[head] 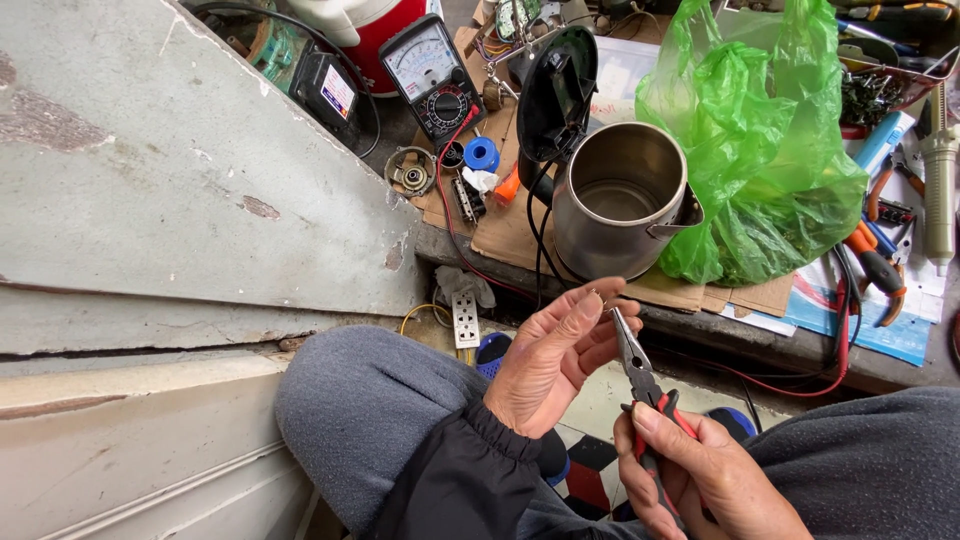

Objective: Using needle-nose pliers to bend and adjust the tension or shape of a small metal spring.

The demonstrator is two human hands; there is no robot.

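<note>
- The left hand (553, 352) rests on a grey-trousered knee (370, 400), its fingers curled together and pinching a small thin metal part, seemingly a ring or wire end, too small to make out for certain.
- The right hand (700, 475) is wrapped tight around the red-and-black rubber grips of slim steel needle-nose pliers (640, 365); the pliers' tips point up at the pinched piece, nearly touching it.
- Judged from this, the fiddly work on the small part is under way, not finished: the round stainless-steel electric kettle (620, 200) sits on the bench edge just beyond the hands, empty, its black plastic lid (558, 90) tilted up and dark cables trailing from beneath it.
- The kettle's brushed metal is smooth and dully reflective; it stands on flattened brown cardboard (510, 230), creased and stained.
- A crinkled, translucent green plastic bag (760, 140) leans against the kettle's right side.
- A black analogue multimeter (432, 75) with a pale dial lies farther back, its red lead running down off the bench.
- Loose hand tools lie at the right edge.
</note>
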